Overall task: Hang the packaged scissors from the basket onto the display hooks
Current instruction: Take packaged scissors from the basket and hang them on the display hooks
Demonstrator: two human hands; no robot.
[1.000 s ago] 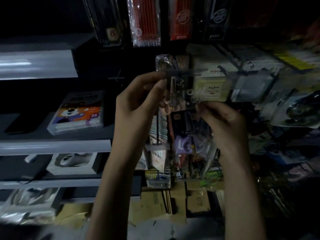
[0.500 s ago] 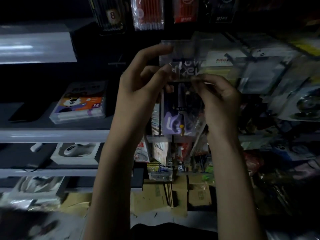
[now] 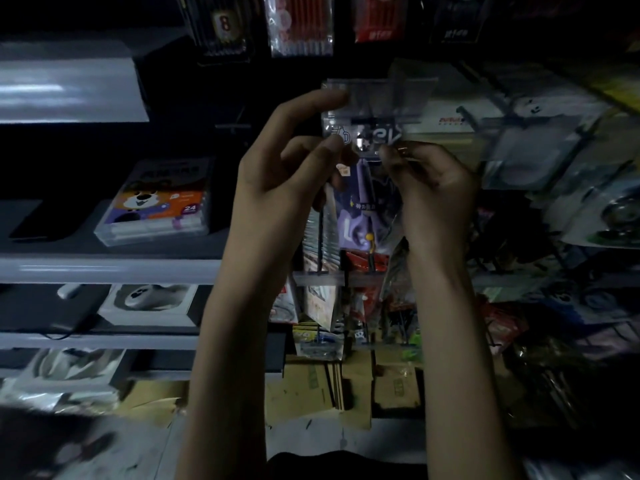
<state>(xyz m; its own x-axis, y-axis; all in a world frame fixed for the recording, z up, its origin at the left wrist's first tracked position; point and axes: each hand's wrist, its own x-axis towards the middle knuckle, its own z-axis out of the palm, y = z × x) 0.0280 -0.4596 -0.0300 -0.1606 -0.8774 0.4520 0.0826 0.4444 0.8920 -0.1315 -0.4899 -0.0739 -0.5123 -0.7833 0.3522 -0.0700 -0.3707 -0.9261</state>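
Observation:
A clear-fronted scissors package [image 3: 360, 216] with a purple card hangs between my two hands, its top edge level with a display hook's clear price-tag holder [image 3: 381, 95]. My left hand [image 3: 277, 174] pinches the package's top left corner between thumb and fingers, the index finger stretched up to the tag holder. My right hand [image 3: 433, 181] pinches the top right corner. The hook's wire is hidden behind the tag holder and the package. No basket is in view.
Grey shelves [image 3: 104, 268] on the left carry a marker box [image 3: 156, 202] and a boxed mouse [image 3: 152, 303]. Pencil packs [image 3: 298, 26] hang above. More packaged goods [image 3: 571, 168] on hooks crowd the right. Flattened cardboard [image 3: 329, 386] lies on the floor below.
Both hands have lifted the scissors package from mid-height up to the hook's tag holder. The left index finger has stretched up against the holder.

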